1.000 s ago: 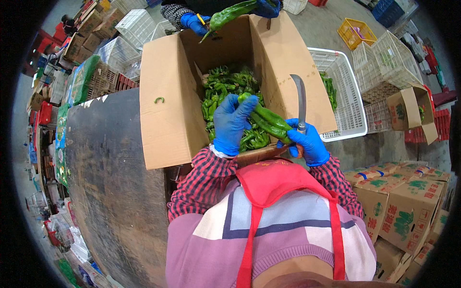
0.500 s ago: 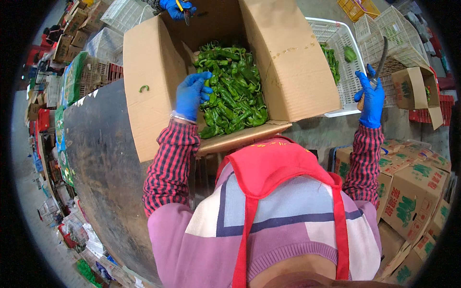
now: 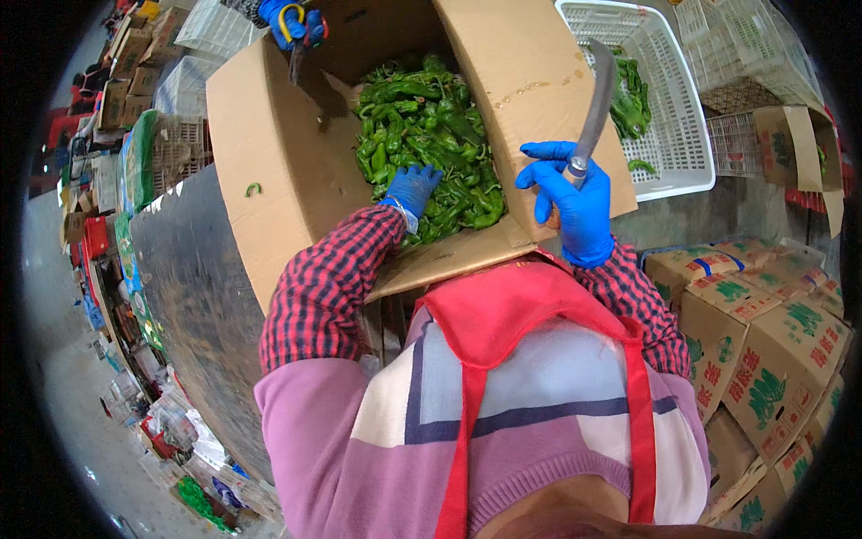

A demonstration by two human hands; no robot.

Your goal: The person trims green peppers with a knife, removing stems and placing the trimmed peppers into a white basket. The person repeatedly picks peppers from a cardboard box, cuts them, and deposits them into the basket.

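A large open cardboard box point(image 3: 530, 81) stands in front of me, with many long green peppers point(image 3: 417, 117) heaped inside. My left hand point(image 3: 413, 189), in a blue glove, lies on the near part of the heap. Its fingers are stretched out over the peppers, with nothing visibly gripped. Above the box's right flap, my right hand point(image 3: 579, 211), gloved too, is closed round the handle of a curved knife point(image 3: 600, 103). The blade points up and away from me; most of the handle is hidden by the hand.
A white plastic basket point(image 3: 700, 175) with some peppers stands to the right. At the box's far left corner, a co-worker's gloved hand point(image 3: 285, 27) holds yellow-handled scissors point(image 3: 292, 20). Printed cartons point(image 3: 772, 359) are stacked at lower right. A dark tabletop point(image 3: 189, 287) lies left.
My left hand has moved right and down onto the peppers, its fingers extending. My right hand has come left with the knife, from beside the basket to the box flap. The co-worker's hand has shifted left.
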